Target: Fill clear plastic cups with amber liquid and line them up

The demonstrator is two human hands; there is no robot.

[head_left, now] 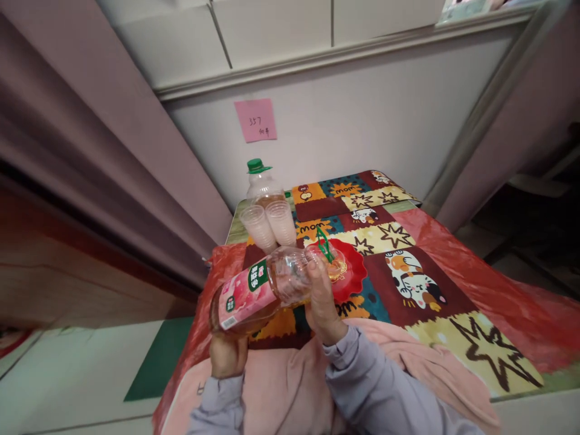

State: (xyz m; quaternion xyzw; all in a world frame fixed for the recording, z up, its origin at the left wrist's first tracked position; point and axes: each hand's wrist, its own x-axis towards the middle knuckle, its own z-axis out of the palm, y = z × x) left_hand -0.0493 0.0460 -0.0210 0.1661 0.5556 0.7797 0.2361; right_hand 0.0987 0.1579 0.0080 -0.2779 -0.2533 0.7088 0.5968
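Observation:
A large clear juice bottle [254,296] with a pink label and amber liquid lies tilted across my two hands, its neck pointing right. My left hand [229,355] supports its base from below, the fingers mostly hidden behind the bottle. Near the neck, my right hand [322,296] is closed around the bottle's side. Just past the neck is a red scalloped plate [357,275], with something clear and amber over it that I cannot fully make out. A green plastic loop [324,244] stands up at the bottle's neck.
Two stacks of clear plastic cups [280,223] stand behind the bottle. A second bottle with a green cap [256,166] stands behind them. A patterned mat [421,284] and red plastic sheet [493,284] cover the table. Pink cloth [290,386] lies along the front.

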